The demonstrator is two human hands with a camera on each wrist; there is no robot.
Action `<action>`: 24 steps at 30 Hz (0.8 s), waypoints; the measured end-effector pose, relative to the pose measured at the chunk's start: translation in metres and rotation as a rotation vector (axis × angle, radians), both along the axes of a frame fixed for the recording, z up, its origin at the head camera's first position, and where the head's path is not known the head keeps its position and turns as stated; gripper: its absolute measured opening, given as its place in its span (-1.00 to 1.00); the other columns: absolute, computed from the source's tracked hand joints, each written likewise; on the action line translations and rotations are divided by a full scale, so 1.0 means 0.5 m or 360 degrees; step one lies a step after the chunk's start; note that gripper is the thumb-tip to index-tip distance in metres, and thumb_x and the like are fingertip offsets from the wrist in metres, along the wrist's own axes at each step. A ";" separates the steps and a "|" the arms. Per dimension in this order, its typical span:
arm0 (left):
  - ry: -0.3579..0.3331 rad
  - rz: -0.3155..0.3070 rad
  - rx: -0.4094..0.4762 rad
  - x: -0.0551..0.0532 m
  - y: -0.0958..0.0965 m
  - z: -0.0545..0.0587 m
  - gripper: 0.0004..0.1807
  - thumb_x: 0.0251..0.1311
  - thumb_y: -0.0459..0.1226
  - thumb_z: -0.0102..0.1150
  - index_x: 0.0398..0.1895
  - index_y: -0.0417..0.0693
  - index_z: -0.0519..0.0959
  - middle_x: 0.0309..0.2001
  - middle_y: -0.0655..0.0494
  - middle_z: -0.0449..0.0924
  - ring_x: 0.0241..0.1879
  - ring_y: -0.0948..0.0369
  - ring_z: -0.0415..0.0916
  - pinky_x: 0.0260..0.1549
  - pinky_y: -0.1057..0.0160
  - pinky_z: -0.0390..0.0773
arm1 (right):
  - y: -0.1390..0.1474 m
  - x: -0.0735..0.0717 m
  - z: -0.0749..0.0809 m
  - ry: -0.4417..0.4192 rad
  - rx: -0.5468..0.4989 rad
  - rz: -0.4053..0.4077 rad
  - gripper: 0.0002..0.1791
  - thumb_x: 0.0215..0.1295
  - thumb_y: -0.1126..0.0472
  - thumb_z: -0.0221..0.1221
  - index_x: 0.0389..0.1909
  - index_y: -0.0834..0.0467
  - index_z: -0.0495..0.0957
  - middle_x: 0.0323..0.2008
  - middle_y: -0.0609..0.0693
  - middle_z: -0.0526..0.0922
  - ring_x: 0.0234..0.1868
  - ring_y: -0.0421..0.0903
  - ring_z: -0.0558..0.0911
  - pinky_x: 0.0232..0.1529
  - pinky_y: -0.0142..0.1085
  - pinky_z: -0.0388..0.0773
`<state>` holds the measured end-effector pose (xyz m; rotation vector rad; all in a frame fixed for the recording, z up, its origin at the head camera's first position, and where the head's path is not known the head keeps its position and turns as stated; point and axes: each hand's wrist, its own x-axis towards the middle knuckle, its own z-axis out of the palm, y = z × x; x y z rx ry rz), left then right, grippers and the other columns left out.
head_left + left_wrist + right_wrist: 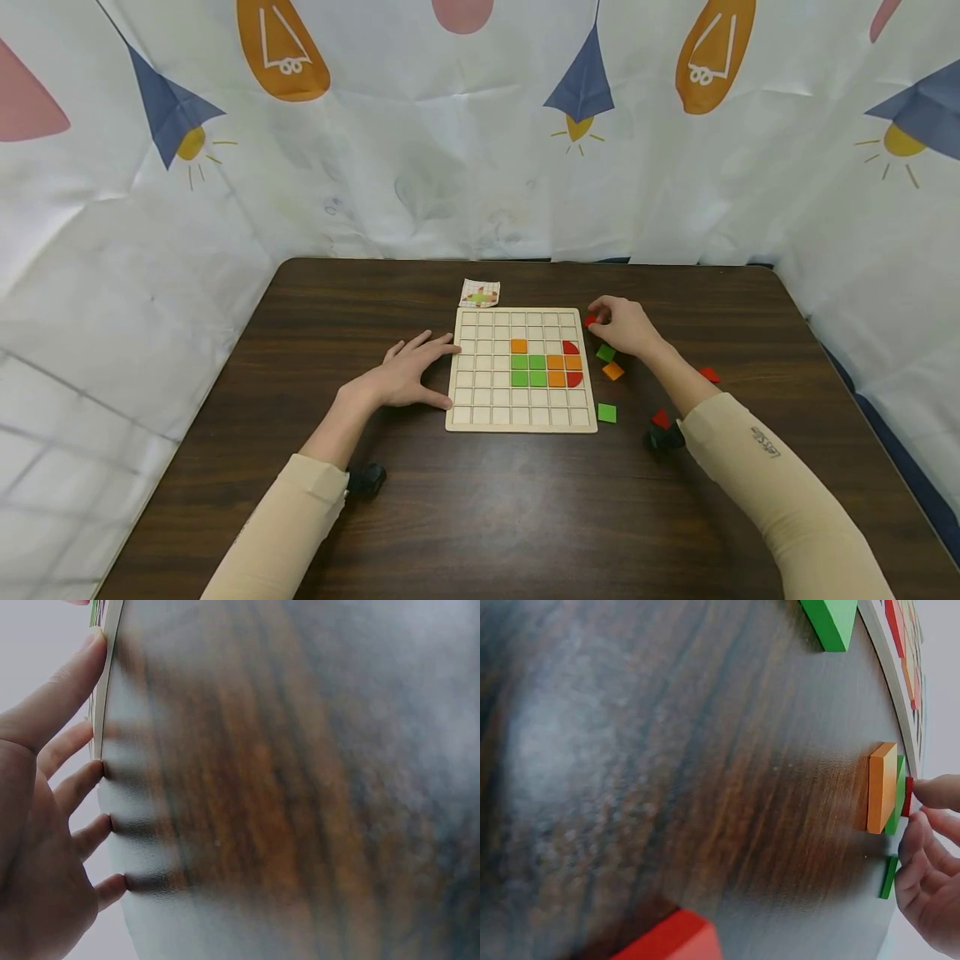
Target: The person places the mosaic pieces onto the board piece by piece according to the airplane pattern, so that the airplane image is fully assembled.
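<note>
A pale wooden grid board (480, 417) lies on the table with green squares (528, 371), orange squares (556, 362) and two red rounded pieces (574, 379) in its cells. My left hand (401, 375) has its fingers spread, the thumb and fingertips touching the board's left edge. Just off the board's upper right, my right hand (628, 327) pinches a small red piece (908, 796) between thumb and finger; its full shape is hidden. Close by that hand lie a loose green square (606, 353) and a loose orange square (613, 371).
A small printed pattern card (480, 293) sits behind the board's upper left corner. Another green square (607, 413) lies by the lower right edge. Two red pieces, one nearer (661, 418) and one farther right (709, 375), lie around the right forearm. Patterned cloth (450, 183) hangs behind the table.
</note>
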<state>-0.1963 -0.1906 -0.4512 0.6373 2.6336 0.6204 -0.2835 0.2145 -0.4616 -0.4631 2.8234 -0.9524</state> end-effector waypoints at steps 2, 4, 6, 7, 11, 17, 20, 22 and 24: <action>-0.0001 -0.0004 0.0003 0.000 0.000 -0.001 0.03 0.10 0.18 0.48 0.61 0.17 0.22 0.65 0.06 -0.10 0.62 -0.06 -0.33 0.43 -0.37 -0.30 | 0.000 -0.001 0.000 0.0000 0.0033 0.0014 -0.65 0.41 0.30 0.24 0.15 0.36 0.58 -0.19 0.20 0.61 -0.28 0.08 0.54 -0.26 -0.11 0.48; -0.0005 -0.0005 0.0003 0.000 -0.001 -0.002 0.04 0.10 0.19 0.48 0.61 0.17 0.22 0.65 0.06 -0.10 0.62 -0.06 -0.33 0.43 -0.37 -0.30 | -0.001 -0.002 0.001 -0.0009 0.0061 0.0015 -0.65 0.41 0.30 0.23 0.15 0.37 0.58 -0.18 0.22 0.61 -0.28 0.09 0.55 -0.26 -0.10 0.50; -0.0006 -0.0005 0.0004 0.000 -0.001 -0.002 0.04 0.10 0.19 0.48 0.61 0.17 0.22 0.65 0.06 -0.10 0.62 -0.06 -0.33 0.43 -0.36 -0.30 | -0.002 -0.001 0.002 -0.0021 0.0087 0.0014 -0.65 0.41 0.31 0.22 0.14 0.37 0.59 -0.17 0.23 0.62 -0.28 0.09 0.55 -0.26 -0.09 0.52; -0.0006 -0.0005 0.0005 0.000 -0.001 -0.002 0.04 0.10 0.19 0.48 0.61 0.17 0.22 0.65 0.06 -0.10 0.62 -0.06 -0.33 0.43 -0.36 -0.30 | -0.002 -0.001 0.003 -0.0025 0.0097 0.0014 -0.66 0.41 0.32 0.21 0.13 0.38 0.59 -0.17 0.24 0.62 -0.29 0.09 0.55 -0.27 -0.10 0.52; 0.0003 -0.0008 0.0007 0.000 -0.002 -0.002 0.03 0.10 0.19 0.48 0.61 0.16 0.22 0.65 0.05 -0.09 0.62 -0.06 -0.33 0.43 -0.36 -0.31 | -0.004 0.001 0.005 -0.0044 0.0126 -0.0001 -0.68 0.40 0.33 0.20 0.10 0.38 0.60 -0.16 0.24 0.63 -0.31 0.06 0.57 -0.29 -0.11 0.54; 0.0006 -0.0005 0.0011 0.001 -0.002 0.000 0.03 0.10 0.17 0.49 0.61 0.16 0.23 0.65 0.06 -0.08 0.62 -0.06 -0.33 0.44 -0.35 -0.30 | -0.005 0.003 0.009 -0.0042 0.0144 -0.0018 -0.69 0.38 0.34 0.20 0.06 0.42 0.61 -0.18 0.24 0.64 -0.31 0.06 0.57 -0.26 -0.11 0.57; 0.0008 -0.0004 0.0005 0.001 -0.002 0.000 0.03 0.10 0.17 0.49 0.61 0.17 0.22 0.65 0.07 -0.08 0.62 -0.05 -0.33 0.44 -0.34 -0.30 | -0.006 0.005 0.012 -0.0047 0.0170 -0.0024 -0.69 0.37 0.32 0.21 0.05 0.42 0.61 -0.19 0.24 0.65 -0.31 0.06 0.59 -0.27 -0.12 0.58; 0.0007 -0.0003 0.0005 0.001 -0.002 -0.001 0.03 0.10 0.17 0.49 0.61 0.17 0.22 0.65 0.07 -0.08 0.62 -0.05 -0.33 0.44 -0.34 -0.30 | -0.007 0.006 0.013 -0.0057 0.0184 -0.0027 -0.69 0.37 0.31 0.21 0.04 0.42 0.61 -0.18 0.24 0.65 -0.29 0.06 0.60 -0.27 -0.12 0.59; 0.0003 -0.0002 0.0007 0.001 -0.003 -0.002 0.03 0.10 0.17 0.48 0.61 0.17 0.22 0.65 0.07 -0.09 0.62 -0.05 -0.33 0.44 -0.34 -0.30 | -0.007 0.006 0.014 -0.0068 0.0191 -0.0034 -0.68 0.39 0.28 0.22 0.04 0.42 0.61 -0.17 0.24 0.66 -0.27 0.07 0.62 -0.25 -0.11 0.61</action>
